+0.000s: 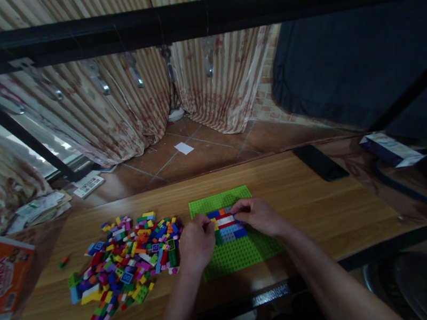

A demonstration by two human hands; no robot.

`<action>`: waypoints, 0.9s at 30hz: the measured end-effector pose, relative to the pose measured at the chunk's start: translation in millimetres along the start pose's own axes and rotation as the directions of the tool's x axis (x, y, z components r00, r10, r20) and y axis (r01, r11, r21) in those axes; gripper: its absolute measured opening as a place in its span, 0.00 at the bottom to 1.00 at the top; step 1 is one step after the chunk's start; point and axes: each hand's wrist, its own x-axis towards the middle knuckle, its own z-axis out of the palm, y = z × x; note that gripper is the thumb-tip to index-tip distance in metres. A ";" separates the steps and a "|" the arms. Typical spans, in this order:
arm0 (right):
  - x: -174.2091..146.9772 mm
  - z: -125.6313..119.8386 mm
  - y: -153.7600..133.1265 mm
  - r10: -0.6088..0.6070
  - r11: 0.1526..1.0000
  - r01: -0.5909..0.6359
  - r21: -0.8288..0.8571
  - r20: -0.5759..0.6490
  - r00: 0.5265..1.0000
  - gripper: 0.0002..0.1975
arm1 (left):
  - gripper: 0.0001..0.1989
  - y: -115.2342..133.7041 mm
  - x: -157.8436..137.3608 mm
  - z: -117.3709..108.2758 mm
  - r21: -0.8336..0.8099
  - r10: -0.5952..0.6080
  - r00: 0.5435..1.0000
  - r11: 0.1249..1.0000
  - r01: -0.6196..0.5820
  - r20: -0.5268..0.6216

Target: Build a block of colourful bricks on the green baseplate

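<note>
A green studded baseplate (233,258) lies on the wooden table, with a patch of coloured building bricks (227,222) pressed together on it in rows of blue, red, white, grey and light blue. At the patch's left edge is my left hand (197,242), its fingers curled in by a yellow brick. My right hand (261,216) is at the right edge, thumb and fingertips pinched close against the bricks. Whatever lies between the fingertips of either hand is too small or hidden to make out. Left of the baseplate spreads a heap of loose building bricks (131,257) in many colours.
A black phone (320,162) lies at the table's (320,219) back right. An orange and white box (3,277) stands at the far left. Beyond the table are a dark metal bar (191,21) with hooks, striped curtains (116,110) and a white paper (184,148) on the tiled floor.
</note>
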 end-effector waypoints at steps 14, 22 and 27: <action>0.5 5.7 -1.7 -0.049 0.973 -0.003 -0.230 -0.223 0.974 0.11 | 0.12 -4.0 1.2 -1.0 -0.065 0.012 0.998 0.998 -0.016 -0.054; -0.8 7.0 -3.0 -0.055 0.972 0.002 -0.234 -0.222 0.974 0.13 | 0.14 -2.1 2.0 3.3 -0.107 0.028 0.995 0.994 -0.039 -0.100; -0.9 7.0 -2.6 -0.042 0.976 -0.008 -0.217 -0.226 0.973 0.13 | 0.15 -1.6 3.0 3.8 -0.150 0.011 0.994 0.988 -0.027 -0.105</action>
